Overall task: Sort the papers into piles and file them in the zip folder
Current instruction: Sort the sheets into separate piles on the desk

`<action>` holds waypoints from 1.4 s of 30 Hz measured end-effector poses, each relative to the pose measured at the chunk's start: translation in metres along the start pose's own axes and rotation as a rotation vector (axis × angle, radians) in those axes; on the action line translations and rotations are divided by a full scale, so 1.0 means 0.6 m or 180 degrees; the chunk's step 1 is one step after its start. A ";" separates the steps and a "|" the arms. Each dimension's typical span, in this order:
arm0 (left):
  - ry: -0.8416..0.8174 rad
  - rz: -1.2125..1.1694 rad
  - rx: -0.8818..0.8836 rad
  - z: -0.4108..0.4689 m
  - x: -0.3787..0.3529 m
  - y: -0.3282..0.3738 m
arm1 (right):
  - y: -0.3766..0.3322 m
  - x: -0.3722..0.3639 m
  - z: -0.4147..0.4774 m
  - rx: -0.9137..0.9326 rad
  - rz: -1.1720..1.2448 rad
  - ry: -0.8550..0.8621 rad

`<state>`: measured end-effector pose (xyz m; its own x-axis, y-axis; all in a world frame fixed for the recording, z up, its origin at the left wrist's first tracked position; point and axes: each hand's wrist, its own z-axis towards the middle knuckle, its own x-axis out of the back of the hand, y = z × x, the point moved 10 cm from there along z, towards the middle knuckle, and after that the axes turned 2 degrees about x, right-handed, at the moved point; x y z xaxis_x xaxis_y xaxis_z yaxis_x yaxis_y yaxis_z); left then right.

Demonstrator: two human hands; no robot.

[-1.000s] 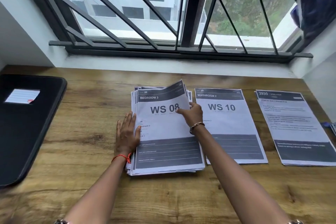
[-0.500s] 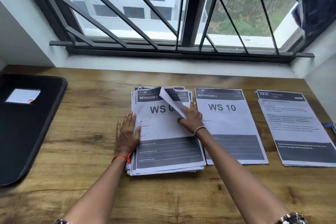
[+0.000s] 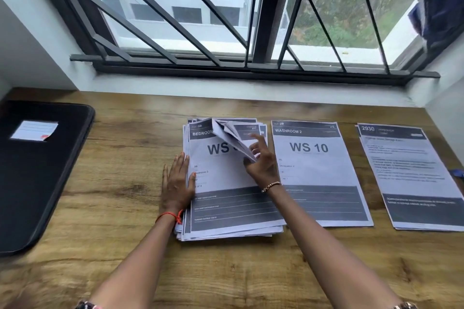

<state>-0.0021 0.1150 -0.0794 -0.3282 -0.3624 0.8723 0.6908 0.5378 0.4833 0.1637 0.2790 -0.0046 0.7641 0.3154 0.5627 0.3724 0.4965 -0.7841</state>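
We saw a wooden desk (image 3: 125, 208) set against a barred window (image 3: 226, 20); on it lay three lots of printed papers and a black zip folder (image 3: 37, 183). The folder lay flat and closed at the far left, well apart from the papers, with a white label (image 3: 34, 130) on its cover. In the middle sat the thick main stack (image 3: 226, 208), its top sheet headed BEDROOM 3 with large letters WS partly covered; the edges of the stack were fanned and uneven. Our left hand (image 3: 177, 183) lay flat with fingers spread, pressing on the stack's left edge, a red thread bracelet (image 3: 170, 215) at the wrist. Our right hand (image 3: 261, 163) had pinched the upper right corners of several top sheets (image 3: 231, 138) between thumb and fingers and curled them up and over toward the left (how many sheets, we could not tell); a thin bead bracelet (image 3: 271, 186) circled that wrist. Just beside the stack on the right lay the WS 10 sheet (image 3: 319, 170), headed WASHROOM 2, flat on the desk; further right, apart from it, lay the sheet numbered 2930 (image 3: 414, 175), its small text too blurred for us to read.
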 end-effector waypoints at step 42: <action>-0.0038 -0.0116 0.0015 0.000 -0.001 -0.002 | 0.030 -0.002 -0.010 -0.0505 -0.0111 -0.0240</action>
<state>-0.0029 0.1144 -0.0803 -0.3609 -0.3727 0.8549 0.6751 0.5280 0.5152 0.1726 0.2823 -0.0210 0.7098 0.3630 0.6036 0.4810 0.3763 -0.7919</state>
